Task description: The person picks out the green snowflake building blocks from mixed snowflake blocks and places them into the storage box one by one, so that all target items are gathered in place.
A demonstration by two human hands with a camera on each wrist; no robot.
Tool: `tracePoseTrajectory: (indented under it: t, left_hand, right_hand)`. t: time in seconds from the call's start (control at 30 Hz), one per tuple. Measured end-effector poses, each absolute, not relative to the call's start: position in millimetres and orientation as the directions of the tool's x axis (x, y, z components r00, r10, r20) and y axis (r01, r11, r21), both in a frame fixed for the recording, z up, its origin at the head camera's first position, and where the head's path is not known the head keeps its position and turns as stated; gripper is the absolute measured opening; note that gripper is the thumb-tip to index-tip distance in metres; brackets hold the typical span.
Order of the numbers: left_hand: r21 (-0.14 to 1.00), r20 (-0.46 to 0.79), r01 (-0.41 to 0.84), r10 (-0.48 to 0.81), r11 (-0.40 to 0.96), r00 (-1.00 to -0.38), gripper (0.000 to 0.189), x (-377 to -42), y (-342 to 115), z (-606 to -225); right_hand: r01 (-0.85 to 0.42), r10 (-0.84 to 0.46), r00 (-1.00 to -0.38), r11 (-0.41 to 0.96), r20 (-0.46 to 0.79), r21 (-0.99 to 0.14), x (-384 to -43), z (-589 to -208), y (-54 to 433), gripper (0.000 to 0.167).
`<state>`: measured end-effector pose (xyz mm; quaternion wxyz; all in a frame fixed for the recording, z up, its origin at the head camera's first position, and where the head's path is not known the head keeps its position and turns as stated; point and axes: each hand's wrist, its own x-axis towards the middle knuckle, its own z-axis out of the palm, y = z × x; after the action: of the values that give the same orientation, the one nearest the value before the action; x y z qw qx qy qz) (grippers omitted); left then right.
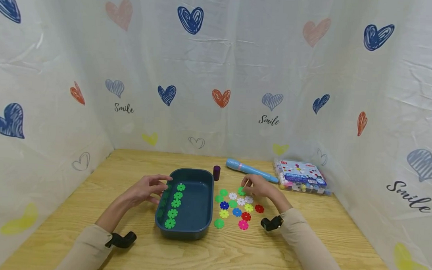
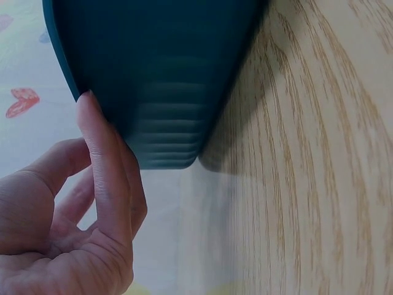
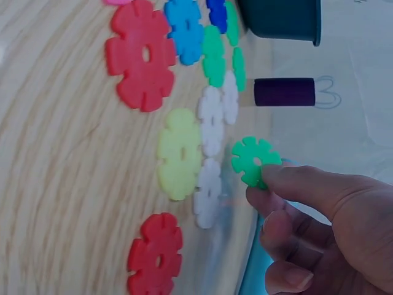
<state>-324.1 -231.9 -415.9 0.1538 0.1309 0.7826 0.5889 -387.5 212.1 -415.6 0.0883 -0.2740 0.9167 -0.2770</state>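
Right hand (image 1: 260, 186): thumb and finger pinching one green disc (image 3: 244, 158), near the white discs (image 3: 210, 123). Left hand (image 1: 147, 191): fingers loosely bent, touching the left rim of the tray (image 1: 196, 202). Tray: dark, five green pieces (image 1: 173, 205) in a row inside. Behind: purple cylinder (image 1: 216, 173) (upright, just beside the tray), blue wand (image 1: 252, 170).

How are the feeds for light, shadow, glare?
Head view: bright, even light, with the green snowflake discs mirrored faintly on the inner wall of the teal tray; left wrist: the tray looks dark and throws a shadow onto the wooden table; right wrist: pale haze, but the green disc pinched by the right hand reads clearly.
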Motion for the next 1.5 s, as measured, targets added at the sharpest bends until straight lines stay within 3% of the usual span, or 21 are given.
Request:
tracePoseTrajectory:
  t: [0.53, 0.9, 1.5]
  left_hand:
    - [0.963, -0.083, 0.023, 0.377, 0.27, -0.922, 0.057, -322.4, -233.6, -415.6]
    - [0.962, -0.08, 0.031, 0.39, 0.27, -0.917, 0.055, -323.7, -232.1, -413.8]
    - [0.963, -0.089, 0.022, 0.394, 0.268, -0.915, 0.056, -324.2, -232.0, -415.7]
  right_hand:
    - [-0.489, -0.57, -0.821, 0.68, 0.026, -0.546, -380.7, -390.2, 187.1, 0.01]
    - [-0.563, -0.631, -0.774, 0.643, 0.057, -0.519, -380.7, -368.2, 152.4, 0.007]
    - [-0.588, -0.662, -0.749, 0.639, 0.034, -0.496, -380.5, -351.2, 93.8, 0.014]
